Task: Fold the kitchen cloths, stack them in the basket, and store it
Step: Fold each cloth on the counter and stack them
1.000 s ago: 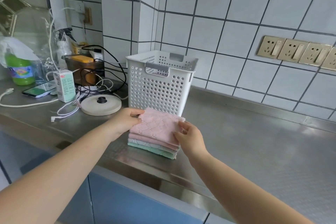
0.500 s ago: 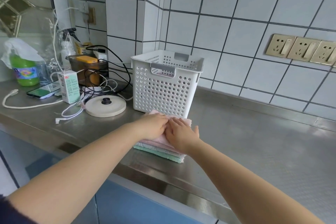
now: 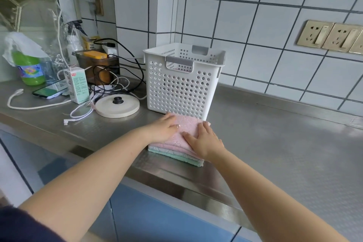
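Observation:
A stack of folded cloths (image 3: pixel 186 129), pink on top and pale green at the bottom, lies on the steel counter (image 3: pixel 275 143) near its front edge. Right behind it stands a white perforated basket (image 3: pixel 182 88) with grey handles. My left hand (image 3: pixel 163 127) rests flat on the left side of the top pink cloth. On the right side lies my right hand (image 3: pixel 204 139), fingers spread and pressing down. Through the handle slot a bit of pink shows inside the basket.
To the left sit a round cream kettle base (image 3: pixel 117 106), white and black cables (image 3: pixel 78 113), a small carton (image 3: pixel 76 84), a phone (image 3: pixel 49 91) and a green bottle (image 3: pixel 29 70). Wall sockets (image 3: pixel 330 36) are at the right. Blue cabinet fronts (image 3: pixel 157 218) lie below.
The pink cloth was set down on the stack. My hands came together on top of it, then spread apart to either side and now lie flat.

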